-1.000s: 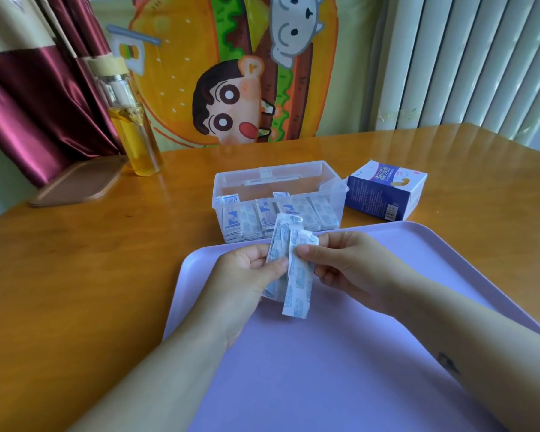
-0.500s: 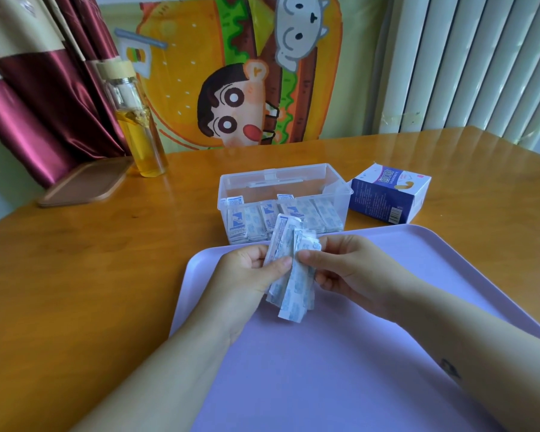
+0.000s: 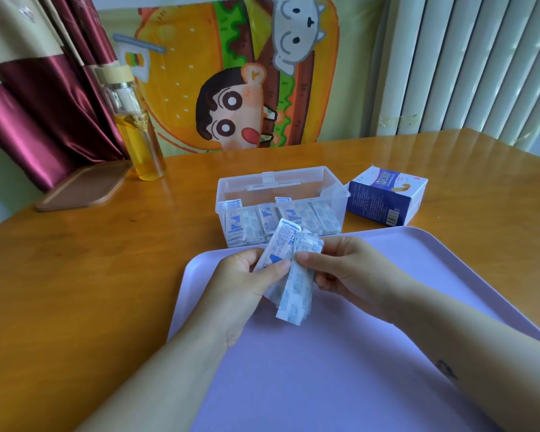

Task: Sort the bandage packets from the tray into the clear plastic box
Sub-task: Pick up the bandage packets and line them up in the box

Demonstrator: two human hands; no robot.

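**Wooden table, lilac tray: last bundle being squared up in hand**

Wooden table (image 3: 75,275) carries the whole set-up. The lilac tray (image 3: 325,385) lies nearest; no loose packets show on the part the arms leave visible. The clear plastic box (image 3: 334,194) stands just past the tray's far edge, and a row of stored packets (image 3: 262,222) stands against its near wall. A blue carton (image 3: 384,198) sits just right of the box.

Left hand (image 3: 240,282): thumb and curled fingers grip a fanned bunch of bandage packets (image 3: 293,294). Right hand (image 3: 349,269): thumb and fingers pinch the top of the long packets hanging from that bunch. Both hover over the tray's far part, near the box.

Change over the last second: the bundle has not travelled toward the box. The right-hand packets, earlier hanging a little apart from the left bunch, now overlap it more closely.

Judgement: this is the gathering step, not yet placing. What seems to remain is a short carry to the far side and a drop into the box. The thin wrappers could slide out of the fan on the way.
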